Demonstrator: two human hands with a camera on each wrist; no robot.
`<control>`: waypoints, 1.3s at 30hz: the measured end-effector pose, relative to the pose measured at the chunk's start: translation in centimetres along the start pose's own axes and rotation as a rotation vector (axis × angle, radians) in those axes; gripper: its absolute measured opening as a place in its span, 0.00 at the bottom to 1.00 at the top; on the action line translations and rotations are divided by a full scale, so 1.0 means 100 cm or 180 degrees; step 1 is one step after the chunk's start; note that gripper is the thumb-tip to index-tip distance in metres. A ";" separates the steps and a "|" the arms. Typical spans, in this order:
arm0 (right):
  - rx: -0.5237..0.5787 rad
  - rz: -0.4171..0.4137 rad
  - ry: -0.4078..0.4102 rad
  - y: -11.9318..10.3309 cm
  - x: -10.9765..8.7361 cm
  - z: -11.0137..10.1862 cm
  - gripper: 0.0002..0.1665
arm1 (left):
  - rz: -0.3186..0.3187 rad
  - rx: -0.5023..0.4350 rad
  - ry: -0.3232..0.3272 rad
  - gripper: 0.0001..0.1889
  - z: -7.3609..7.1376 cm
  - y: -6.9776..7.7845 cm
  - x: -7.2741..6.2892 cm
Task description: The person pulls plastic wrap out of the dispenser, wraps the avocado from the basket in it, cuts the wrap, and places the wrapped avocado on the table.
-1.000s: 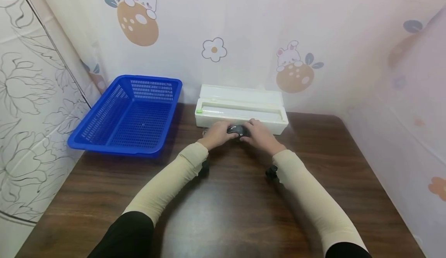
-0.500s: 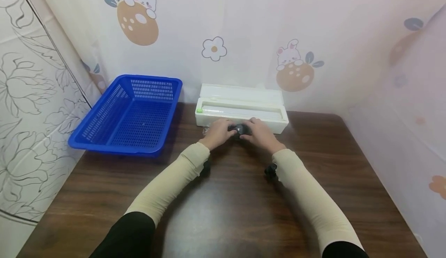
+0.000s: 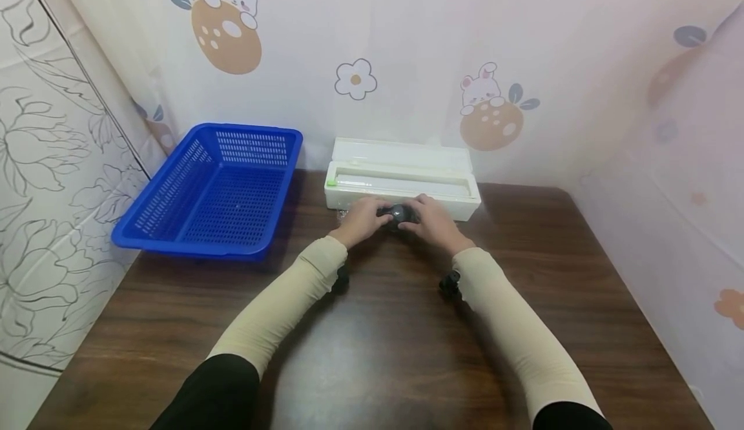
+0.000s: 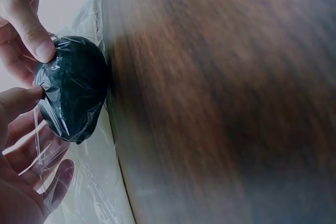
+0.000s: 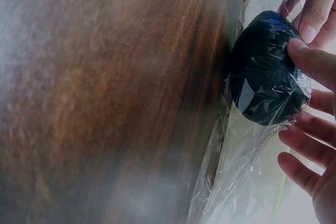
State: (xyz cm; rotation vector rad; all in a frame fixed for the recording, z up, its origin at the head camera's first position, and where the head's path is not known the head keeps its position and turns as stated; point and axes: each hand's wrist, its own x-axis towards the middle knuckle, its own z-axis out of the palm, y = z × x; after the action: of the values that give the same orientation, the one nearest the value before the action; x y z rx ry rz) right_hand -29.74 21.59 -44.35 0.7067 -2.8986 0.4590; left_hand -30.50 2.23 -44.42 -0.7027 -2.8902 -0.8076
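Observation:
A dark, rounded object (image 3: 398, 213) wrapped in cling film is held up between both hands, in front of the white box. My left hand (image 3: 361, 219) holds its left side, thumb at the near face, as the left wrist view shows. From the other side my right hand (image 3: 434, 223) grips it, thumb (image 5: 310, 61) pressed on the wrapped surface. Creased clear film (image 4: 89, 174) covers the dark object (image 4: 73, 87) and trails loosely beside the left hand's fingers. Behind it stands a white cling film dispenser (image 3: 349, 194), lid up, with a roll inside and a green slider (image 3: 332, 183).
A blue perforated basket (image 3: 261, 249) stands at the back left of the brown wooden table (image 3: 372, 327). Patterned curtains (image 3: 407, 42) hang behind and along both sides. Small black cameras (image 3: 450, 284) sit under the wrists.
The dark object has turned between the fingers, so a rounder face of it points toward the head camera. Both hands stay almost where they were.

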 end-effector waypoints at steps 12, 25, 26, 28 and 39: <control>-0.0079 -0.0194 0.0167 -0.003 -0.008 -0.003 0.32 | 0.0060 0.0182 -0.0026 0.18 -0.003 0.003 -0.001; 0.0056 -0.0078 0.0159 0.001 -0.005 0.000 0.32 | 0.0082 0.0138 0.0167 0.17 -0.001 0.000 -0.004; 0.0060 -0.0072 0.0154 0.001 -0.005 0.000 0.32 | 0.0063 0.0140 0.0163 0.16 -0.001 0.000 -0.004; 0.0083 -0.0044 0.0132 0.001 -0.005 0.000 0.31 | 0.0027 0.0148 0.0148 0.16 -0.001 0.000 -0.004; 0.0117 0.0004 0.0086 0.000 -0.006 -0.003 0.32 | 0.0060 -0.0106 0.0158 0.15 -0.006 0.000 -0.008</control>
State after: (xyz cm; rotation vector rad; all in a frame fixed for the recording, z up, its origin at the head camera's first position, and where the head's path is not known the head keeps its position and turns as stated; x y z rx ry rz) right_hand -29.20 21.90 -44.19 0.6984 -2.8726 0.5192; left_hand -29.83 1.59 -44.08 -0.7017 -2.8281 -0.8604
